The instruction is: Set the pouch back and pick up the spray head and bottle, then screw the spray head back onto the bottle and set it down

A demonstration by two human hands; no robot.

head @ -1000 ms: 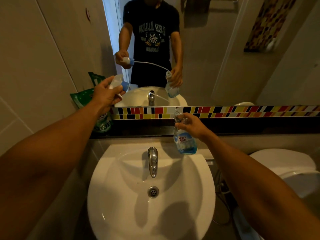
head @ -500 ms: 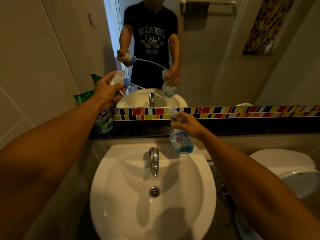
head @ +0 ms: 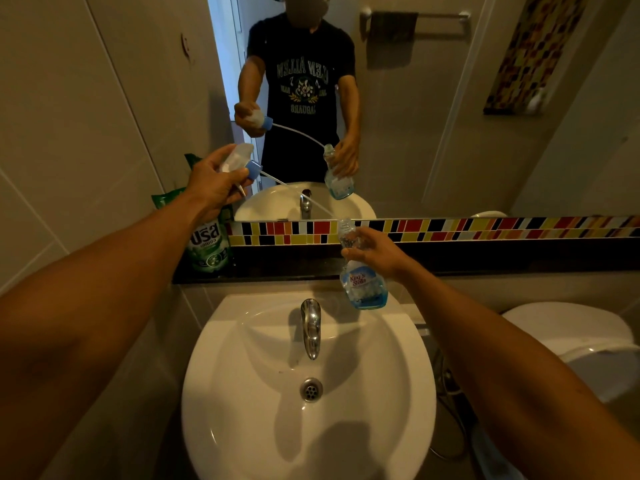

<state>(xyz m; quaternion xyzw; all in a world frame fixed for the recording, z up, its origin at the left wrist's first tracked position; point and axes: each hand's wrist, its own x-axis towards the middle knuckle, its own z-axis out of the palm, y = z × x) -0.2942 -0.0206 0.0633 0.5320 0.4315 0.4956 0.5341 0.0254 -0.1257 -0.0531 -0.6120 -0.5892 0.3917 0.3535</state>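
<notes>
Left hand (head: 211, 183) grips the spray head (head: 242, 161), now raised further; its tube (head: 294, 192) nearly clears the bottle (head: 362, 285) gripped by the right hand (head: 375, 252) at frame centre.

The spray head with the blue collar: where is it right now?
In the head view the spray head is upper left, gripped by the left hand above the green pouch, its dip tube slanting down to the bottle in the right hand.

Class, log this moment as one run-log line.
left hand: holds spray head | right hand: holds bottle | tube: tip at bottle mouth | below: sink
</notes>
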